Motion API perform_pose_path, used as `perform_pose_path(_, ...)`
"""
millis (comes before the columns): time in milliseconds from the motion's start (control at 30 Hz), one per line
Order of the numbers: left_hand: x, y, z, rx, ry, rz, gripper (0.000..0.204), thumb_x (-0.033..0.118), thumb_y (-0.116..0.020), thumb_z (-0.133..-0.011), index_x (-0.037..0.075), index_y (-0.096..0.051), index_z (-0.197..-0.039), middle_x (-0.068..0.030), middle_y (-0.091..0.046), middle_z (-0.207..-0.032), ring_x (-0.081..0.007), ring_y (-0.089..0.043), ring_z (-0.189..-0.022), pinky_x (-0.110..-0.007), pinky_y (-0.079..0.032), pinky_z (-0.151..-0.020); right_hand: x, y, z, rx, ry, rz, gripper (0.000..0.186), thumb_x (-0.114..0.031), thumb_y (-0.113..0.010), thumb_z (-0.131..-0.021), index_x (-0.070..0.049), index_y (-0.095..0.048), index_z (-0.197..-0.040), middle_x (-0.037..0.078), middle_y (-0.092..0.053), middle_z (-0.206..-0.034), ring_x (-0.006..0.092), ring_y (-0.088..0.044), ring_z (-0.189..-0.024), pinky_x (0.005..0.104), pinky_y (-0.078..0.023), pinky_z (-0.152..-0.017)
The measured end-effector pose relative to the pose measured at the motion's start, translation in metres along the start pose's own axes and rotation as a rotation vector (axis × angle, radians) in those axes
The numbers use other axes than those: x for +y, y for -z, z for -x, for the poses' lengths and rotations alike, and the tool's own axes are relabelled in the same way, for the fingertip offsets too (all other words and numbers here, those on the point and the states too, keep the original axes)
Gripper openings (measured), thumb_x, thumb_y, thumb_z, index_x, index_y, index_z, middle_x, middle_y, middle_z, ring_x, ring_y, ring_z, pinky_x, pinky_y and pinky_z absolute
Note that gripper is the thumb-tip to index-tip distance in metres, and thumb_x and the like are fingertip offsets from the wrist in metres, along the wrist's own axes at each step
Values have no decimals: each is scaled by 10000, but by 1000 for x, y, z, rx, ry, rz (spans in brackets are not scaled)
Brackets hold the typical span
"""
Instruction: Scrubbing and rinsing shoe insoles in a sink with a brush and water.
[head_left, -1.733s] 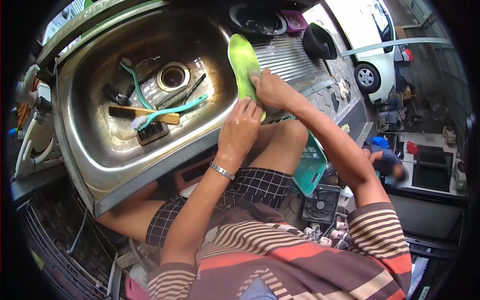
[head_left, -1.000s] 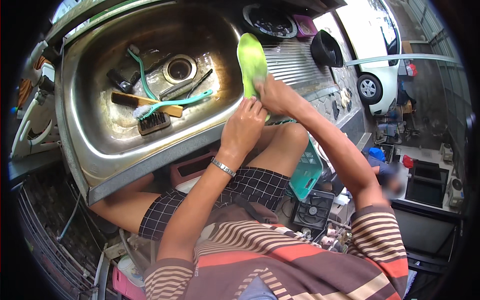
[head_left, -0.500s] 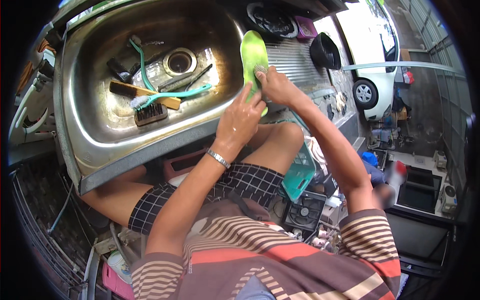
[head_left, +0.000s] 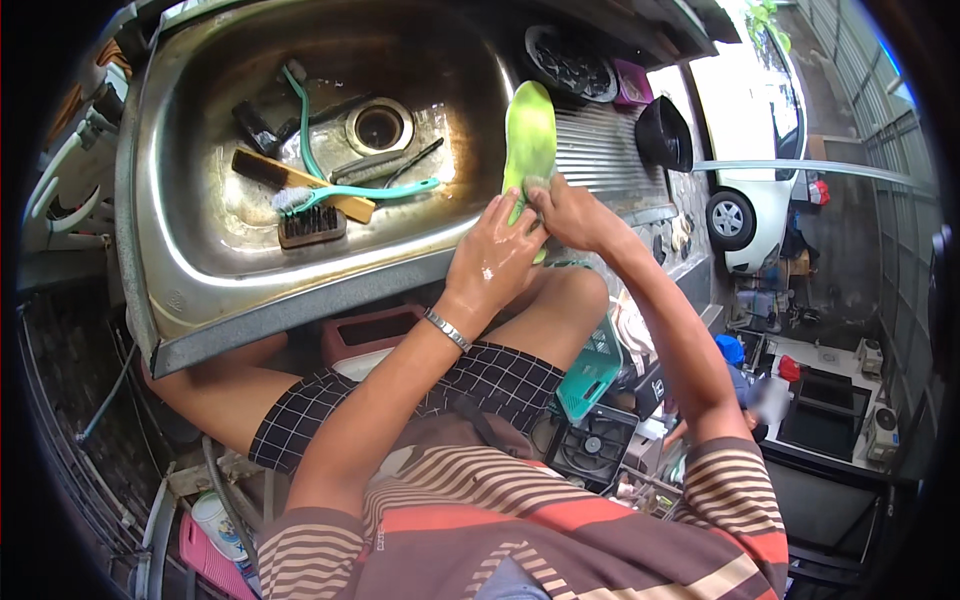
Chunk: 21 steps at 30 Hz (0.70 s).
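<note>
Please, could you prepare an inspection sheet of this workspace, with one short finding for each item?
Surface: metal sink with brownish marks; ribbed drainboard on its right.
Things in use: green insole, held at the sink's right side; grey scrubbing pad against it, partly hidden.
Clutter: two teal brushes, a wooden-handled brush and a short dark brush in the sink, some overlapping.
Left hand: holds the insole's lower end.
Right hand: pinches the pad.
Cables: none certain; a thin blue hose or pipe at lower left.
Surroundings: black tub near the drainboard, teal crate by the knee, white car and another person at right.
</note>
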<state>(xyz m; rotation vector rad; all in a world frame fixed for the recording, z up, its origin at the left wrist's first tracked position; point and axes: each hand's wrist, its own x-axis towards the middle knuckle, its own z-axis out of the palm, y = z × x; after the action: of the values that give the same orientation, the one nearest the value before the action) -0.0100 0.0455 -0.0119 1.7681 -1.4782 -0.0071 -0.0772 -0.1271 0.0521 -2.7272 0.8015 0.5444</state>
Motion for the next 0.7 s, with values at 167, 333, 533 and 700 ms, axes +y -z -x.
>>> perform_pose_path(167, 3, 19, -4, -33, 38, 74, 412, 383, -735, -881, 49, -706, -1121, -126, -681, -1234, -356, -540, -1345, -428, -419, -1159, 13, -5, -47, 359, -35, 237, 589, -403, -414, -1082, 151, -512, -1254, 389, -671, -930, 519, -693, -764, 568, -559, -701)
perform_pose_path(333, -2, 15, 9, 76, 91, 149, 316, 277, -679, -897, 2, -725, -1045, -169, -700, -1155, -380, -561, -1317, -467, -425, -1140, -10, 81, -56, 198, -271, -180, 658, -514, -492, -1030, 105, -542, -1247, 376, -687, -1018, 480, -707, -933, 537, -560, -782)
perform_pose_path(533, -3, 25, 5, -24, 76, 60, 312, 237, -637, -834, 20, -727, -1041, -172, -700, -1156, -353, -568, -1301, -475, -411, -1137, 76, 131, -138, 531, -255, 130, 649, -509, -617, -958, 70, -635, -1252, 343, -679, -1206, 496, -650, -1163, 501, -512, -1022)
perform_pose_path(700, 7, 40, -20, -163, 85, 59, 303, 213, -677, -824, -6, -683, -1033, -189, -696, -1038, -357, -634, -1116, -471, -442, -1093, 121, 120, -164, 246, -308, 364, 560, -444, -636, -939, 62, -721, -1163, 346, -690, -1149, 459, -681, -1123, 500, -527, -1001)
